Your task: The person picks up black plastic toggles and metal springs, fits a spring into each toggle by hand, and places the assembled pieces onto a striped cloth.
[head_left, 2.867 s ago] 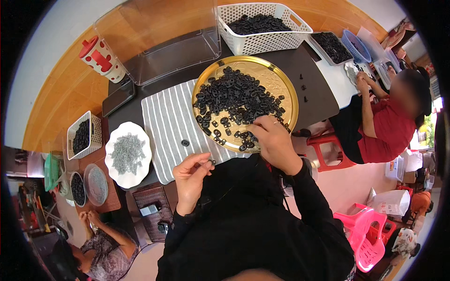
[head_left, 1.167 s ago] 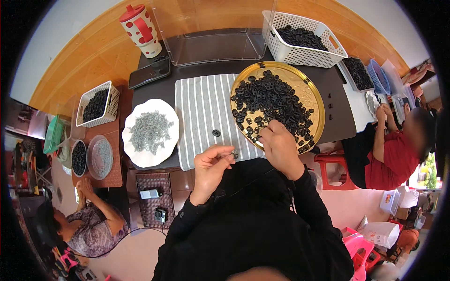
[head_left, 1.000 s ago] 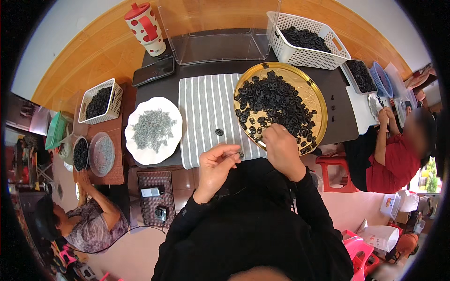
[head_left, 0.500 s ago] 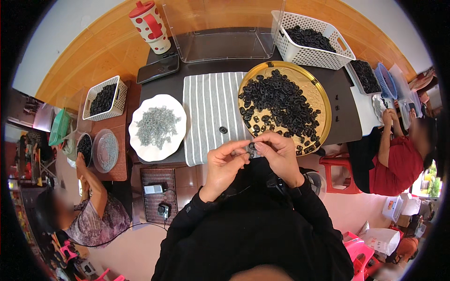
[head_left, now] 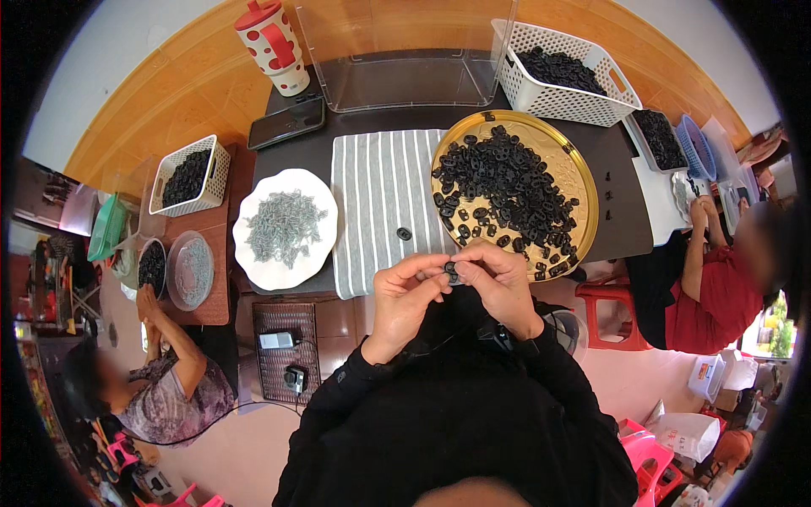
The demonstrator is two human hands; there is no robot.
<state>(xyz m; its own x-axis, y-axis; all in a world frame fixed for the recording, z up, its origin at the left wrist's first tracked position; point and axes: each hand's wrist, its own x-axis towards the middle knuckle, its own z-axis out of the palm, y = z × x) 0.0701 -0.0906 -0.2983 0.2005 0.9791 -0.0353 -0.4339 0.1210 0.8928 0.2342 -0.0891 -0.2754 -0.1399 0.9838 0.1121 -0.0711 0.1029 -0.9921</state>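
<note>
My left hand (head_left: 400, 297) and my right hand (head_left: 502, 289) meet at the table's front edge, fingers pinched together. Between their fingertips is a small black oval plastic piece (head_left: 450, 268), partly hidden by the fingers. Just beyond them, a similar black piece (head_left: 404, 234) lies alone on the grey-and-white striped cloth (head_left: 365, 182). To the right, a round gold tray (head_left: 557, 150) carries a heap of black plastic pieces (head_left: 505, 179). On the left, a white scalloped plate (head_left: 245, 264) holds a pile of small silvery-grey pieces (head_left: 284, 226).
A clear plastic box (head_left: 405, 84) stands at the back, beside a phone (head_left: 287, 127) and a spotted tumbler (head_left: 274, 51). A white basket (head_left: 557, 103) of black pieces is back right. One co-worker (head_left: 182, 380) sits left, another (head_left: 705, 296) right.
My fingertips have come together, with my right hand shifting slightly left, so both now meet on the black piece. The left co-worker's arm has moved slightly.
</note>
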